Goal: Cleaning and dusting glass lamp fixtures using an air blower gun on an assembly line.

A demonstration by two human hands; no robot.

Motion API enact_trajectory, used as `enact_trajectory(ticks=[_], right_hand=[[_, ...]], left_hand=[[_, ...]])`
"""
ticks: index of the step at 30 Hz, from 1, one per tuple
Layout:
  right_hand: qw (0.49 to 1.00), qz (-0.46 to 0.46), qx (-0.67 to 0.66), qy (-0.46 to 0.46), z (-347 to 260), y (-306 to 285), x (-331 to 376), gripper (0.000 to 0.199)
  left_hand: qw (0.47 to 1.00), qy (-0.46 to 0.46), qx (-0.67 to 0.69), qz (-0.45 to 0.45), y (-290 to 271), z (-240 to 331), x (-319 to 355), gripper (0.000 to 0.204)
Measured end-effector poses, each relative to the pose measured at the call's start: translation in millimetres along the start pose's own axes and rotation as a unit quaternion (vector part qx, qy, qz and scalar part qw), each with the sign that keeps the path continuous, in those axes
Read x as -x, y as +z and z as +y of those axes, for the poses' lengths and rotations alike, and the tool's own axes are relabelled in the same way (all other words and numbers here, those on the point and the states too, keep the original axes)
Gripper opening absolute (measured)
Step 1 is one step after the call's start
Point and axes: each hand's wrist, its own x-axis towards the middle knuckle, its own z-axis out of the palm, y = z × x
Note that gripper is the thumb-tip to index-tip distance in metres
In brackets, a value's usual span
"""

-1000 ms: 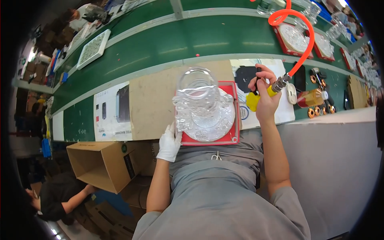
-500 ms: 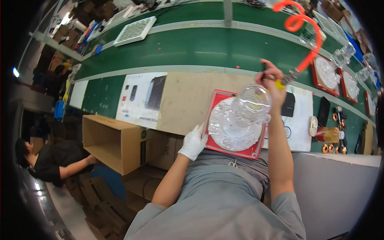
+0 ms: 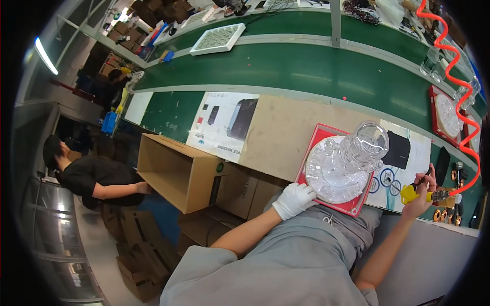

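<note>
A square red tray (image 3: pixel 351 208) lies at the table's near edge, partly over my lap. On it rests a clear round plastic part (image 3: pixel 326 176) with small fittings around its disc and a tall transparent cylinder (image 3: pixel 368 143) standing up from it. My left hand (image 3: pixel 295 201), in a white glove, grips the tray's near left edge. To the right of the tray, my bare right hand (image 3: pixel 421 198) is closed around a yellow air blow gun (image 3: pixel 409 194). A red coiled hose (image 3: pixel 472 148) runs from the gun up to the top right.
Left of me stands an open cardboard box (image 3: pixel 176 171), with a person (image 3: pixel 102 173) in black beyond it. A black flat piece (image 3: pixel 397 149) lies right of the tray. Copper-coloured rings (image 3: pixel 449 215) are at far right, below another red tray (image 3: pixel 443 115). A white tray (image 3: pixel 218 39) sits at the back.
My right hand has moved with the blow gun from above the far side of the tray to the right and nearer me. My left hand stays at the tray. The view has shifted left.
</note>
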Motion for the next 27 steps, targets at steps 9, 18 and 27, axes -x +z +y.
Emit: enact_trajectory(ticks=[9,18,27], right_hand=[[1.0,0.018,-0.008,0.016,-0.5,-4.3,1.6,0.019],[0.997,-0.021,0.052,-0.049,-2.2,16.8,5.7,0.017],[0.995,-0.043,0.065,-0.062,-2.0,25.9,11.1,0.016]], left_hand=[[0.994,-0.069,-0.077,-0.034,-40.5,-62.1,7.7,0.026],[0.877,-0.385,-0.268,-0.106,-149.1,-255.2,56.3,0.021],[0.746,-0.605,-0.255,-0.112,-116.8,-295.6,39.8,0.034]])
